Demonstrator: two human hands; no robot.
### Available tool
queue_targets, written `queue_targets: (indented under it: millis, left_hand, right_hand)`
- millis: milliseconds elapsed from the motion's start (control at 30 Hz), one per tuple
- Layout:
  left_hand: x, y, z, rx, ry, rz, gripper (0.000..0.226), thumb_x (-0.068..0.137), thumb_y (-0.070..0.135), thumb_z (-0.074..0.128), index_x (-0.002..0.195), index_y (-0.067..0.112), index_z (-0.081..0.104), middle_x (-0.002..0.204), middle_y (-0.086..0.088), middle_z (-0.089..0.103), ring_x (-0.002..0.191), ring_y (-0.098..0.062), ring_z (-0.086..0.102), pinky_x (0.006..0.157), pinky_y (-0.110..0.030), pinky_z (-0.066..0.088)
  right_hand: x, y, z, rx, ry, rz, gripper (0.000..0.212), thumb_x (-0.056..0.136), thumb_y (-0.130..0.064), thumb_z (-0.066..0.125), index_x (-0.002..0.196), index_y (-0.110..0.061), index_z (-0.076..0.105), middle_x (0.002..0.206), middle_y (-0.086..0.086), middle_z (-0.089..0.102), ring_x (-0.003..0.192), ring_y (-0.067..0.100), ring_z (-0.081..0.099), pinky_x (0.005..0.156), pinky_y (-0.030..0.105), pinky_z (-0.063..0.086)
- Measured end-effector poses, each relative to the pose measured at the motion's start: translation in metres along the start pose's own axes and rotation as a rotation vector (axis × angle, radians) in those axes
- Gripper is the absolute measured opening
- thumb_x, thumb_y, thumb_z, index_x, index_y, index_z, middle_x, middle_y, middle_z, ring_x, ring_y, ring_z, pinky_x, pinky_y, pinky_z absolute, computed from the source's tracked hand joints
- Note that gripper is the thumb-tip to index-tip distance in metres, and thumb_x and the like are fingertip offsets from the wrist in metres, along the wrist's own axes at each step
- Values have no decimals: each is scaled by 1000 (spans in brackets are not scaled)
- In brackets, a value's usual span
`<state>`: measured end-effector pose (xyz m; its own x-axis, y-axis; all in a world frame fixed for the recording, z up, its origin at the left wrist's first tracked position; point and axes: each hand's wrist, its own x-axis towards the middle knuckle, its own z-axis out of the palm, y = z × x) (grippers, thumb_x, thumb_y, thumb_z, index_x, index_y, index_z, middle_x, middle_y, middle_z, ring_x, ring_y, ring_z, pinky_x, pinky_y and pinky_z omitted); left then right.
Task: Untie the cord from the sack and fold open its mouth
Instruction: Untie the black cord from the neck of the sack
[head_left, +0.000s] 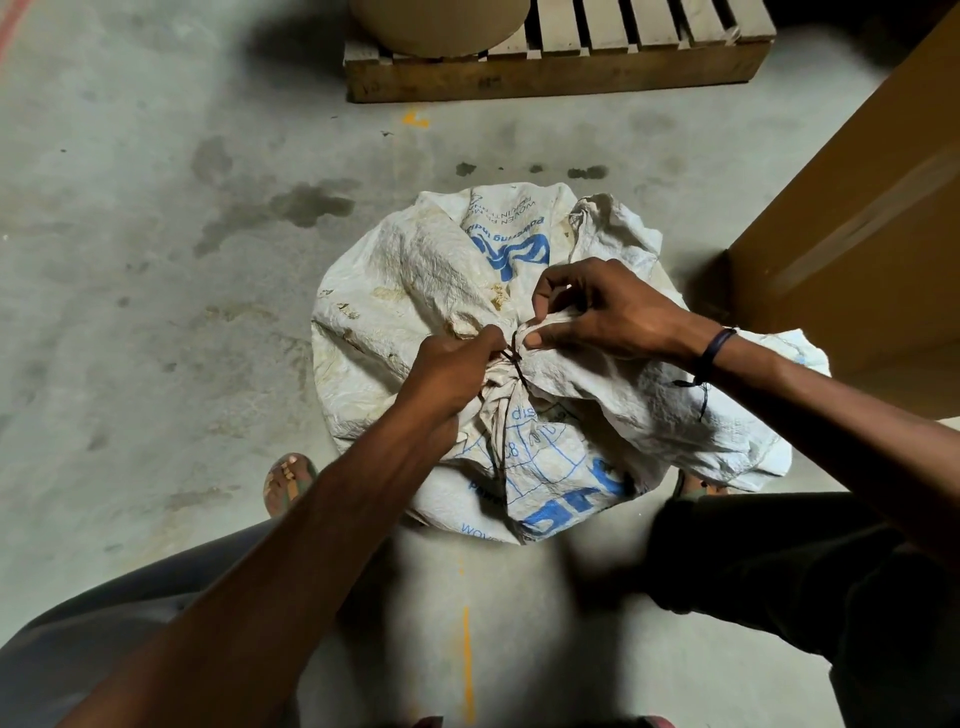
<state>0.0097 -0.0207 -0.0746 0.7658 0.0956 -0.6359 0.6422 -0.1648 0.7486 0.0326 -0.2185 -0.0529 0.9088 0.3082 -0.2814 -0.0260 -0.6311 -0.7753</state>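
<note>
sack (415, 291) stands on the concrete floor (130, 260) between my feet | dark cord (514, 358) tied round its gathered neck | my left hand (452, 374) pinches the cord at the knot | my right hand (608, 312) grips the bunched mouth just beside it | wooden pallet (556, 73) beyond the sack

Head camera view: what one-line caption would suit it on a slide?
Two hands, left hand and right hand, work the dark cord at a white sack's tied neck.
</note>
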Motion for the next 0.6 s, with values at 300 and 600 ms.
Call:
queue_targets:
  millis: [300,600]
  left_hand:
    - [2,5,-12,-174,-208,-32,19,92,22,66,73,22,63,62,9,57,60,-5,52,65,-28,42]
    - [-7,10,-26,414,-306,350,7,88,18,77,88,13,72,88,-11,76,76,-15,67,75,-30,49]
  right_hand:
    - [1,9,-6,21,11,23,33,78,-32,92,94,-15,68,98,9,71,93,20,64,92,48,54]
    - [2,6,-2,-62,8,12,33,82,-35,88,102,-16,69,112,5,74,111,26,70,104,52,52]
